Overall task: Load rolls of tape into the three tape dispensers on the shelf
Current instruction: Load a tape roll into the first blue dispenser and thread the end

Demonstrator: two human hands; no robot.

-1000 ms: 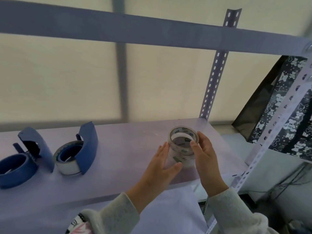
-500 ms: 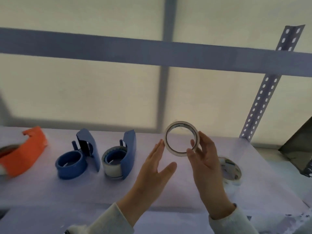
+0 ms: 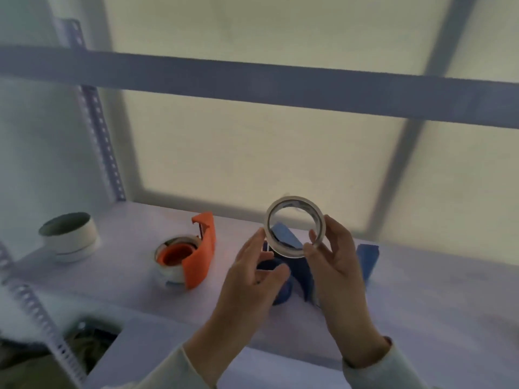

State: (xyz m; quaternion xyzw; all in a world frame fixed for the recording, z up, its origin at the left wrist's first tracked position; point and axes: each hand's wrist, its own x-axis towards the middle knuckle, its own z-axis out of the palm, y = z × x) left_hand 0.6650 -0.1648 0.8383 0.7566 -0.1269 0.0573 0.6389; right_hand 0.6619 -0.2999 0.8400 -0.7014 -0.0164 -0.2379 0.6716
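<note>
My right hand (image 3: 335, 256) pinches a clear roll of tape (image 3: 295, 226), held upright above the shelf (image 3: 435, 299). My left hand (image 3: 252, 273) is beside the roll with straight fingers, its fingertips at the roll's left edge. Behind my hands stands a blue tape dispenser (image 3: 286, 276), mostly hidden, with no tape seen on its wheel. A second blue dispenser (image 3: 368, 258) shows only its top right of my right hand. An orange dispenser (image 3: 193, 255) with a tape roll on its wheel lies to the left.
A white and grey bowl-like container (image 3: 70, 237) stands at the shelf's far left. Perforated metal posts (image 3: 104, 136) rise at the left, and a grey shelf beam (image 3: 280, 82) crosses overhead. A frosted window is behind.
The view has swung left, bringing the orange dispenser and the white container into sight. My right hand still holds the roll, now in front of the blue dispenser.
</note>
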